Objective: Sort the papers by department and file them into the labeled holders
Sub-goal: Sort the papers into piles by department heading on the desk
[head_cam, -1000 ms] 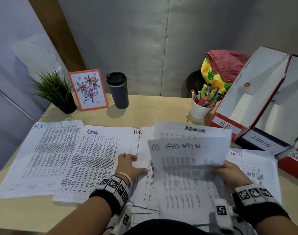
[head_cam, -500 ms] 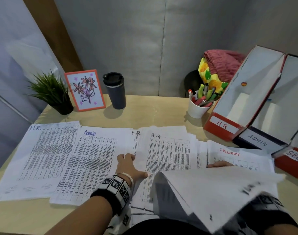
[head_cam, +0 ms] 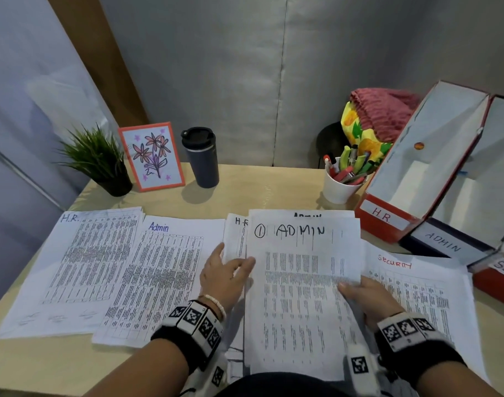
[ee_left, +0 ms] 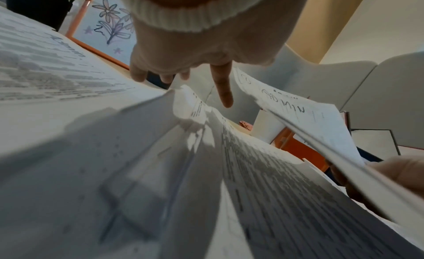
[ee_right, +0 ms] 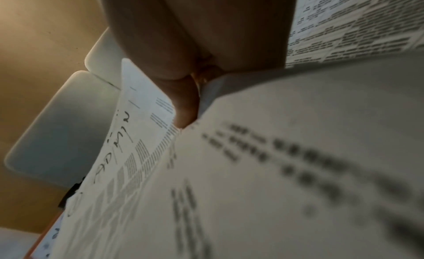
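Observation:
My right hand pinches the right edge of a sheaf of ADMIN papers and holds it over the middle pile; its thumb lies on top of them. Left of the sheaf, my left hand has straight fingers over the middle H.R. pile. More piles lie flat on the table: H.R., Admin and Security. Three box holders stand at the right, labelled H.R., ADMIN and a partly cut-off SEC.
Along the back of the wooden table stand a potted plant, a framed flower drawing, a dark travel mug and a white cup of pens. A pink and yellow bundle of cloth lies behind the cup.
The right hand swung the ADMIN papers down to the near right, baring an H.R. sheet, and has now brought them back over the middle pile. The left hand stayed put.

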The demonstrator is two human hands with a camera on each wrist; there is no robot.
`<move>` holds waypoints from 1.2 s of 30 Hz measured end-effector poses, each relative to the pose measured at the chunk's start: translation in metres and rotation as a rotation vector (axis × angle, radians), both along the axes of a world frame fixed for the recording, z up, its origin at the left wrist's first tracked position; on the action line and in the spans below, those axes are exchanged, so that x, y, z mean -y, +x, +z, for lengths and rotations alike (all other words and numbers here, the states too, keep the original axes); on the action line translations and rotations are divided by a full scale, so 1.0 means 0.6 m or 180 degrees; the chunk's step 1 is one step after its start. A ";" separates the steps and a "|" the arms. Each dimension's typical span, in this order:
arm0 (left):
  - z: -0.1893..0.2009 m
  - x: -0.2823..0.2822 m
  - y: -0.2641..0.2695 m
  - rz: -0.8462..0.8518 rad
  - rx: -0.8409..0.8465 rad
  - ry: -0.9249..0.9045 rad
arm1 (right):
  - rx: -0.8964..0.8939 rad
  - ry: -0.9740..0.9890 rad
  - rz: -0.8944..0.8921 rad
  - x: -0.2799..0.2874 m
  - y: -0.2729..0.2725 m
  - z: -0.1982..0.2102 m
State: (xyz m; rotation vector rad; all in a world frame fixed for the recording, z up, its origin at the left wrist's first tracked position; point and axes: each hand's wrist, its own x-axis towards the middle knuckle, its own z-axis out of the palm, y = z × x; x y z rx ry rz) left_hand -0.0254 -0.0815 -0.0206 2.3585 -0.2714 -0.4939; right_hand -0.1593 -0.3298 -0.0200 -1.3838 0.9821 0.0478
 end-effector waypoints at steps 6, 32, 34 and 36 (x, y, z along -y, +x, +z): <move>0.025 0.000 0.001 -0.0159 -0.0378 -0.0761 | 0.0119 0.0007 -0.0112 -0.008 0.010 0.007; 0.057 -0.286 0.077 0.0720 -0.0896 -0.0001 | -0.0680 -0.0281 0.1127 -0.142 0.081 -0.029; 0.056 -0.330 0.098 0.0867 -0.0752 0.0152 | -0.0662 -0.0679 0.1142 -0.155 0.082 -0.025; 0.055 -0.369 0.121 0.0934 -0.0656 0.0343 | -0.0649 -0.0948 0.1119 -0.162 0.081 -0.027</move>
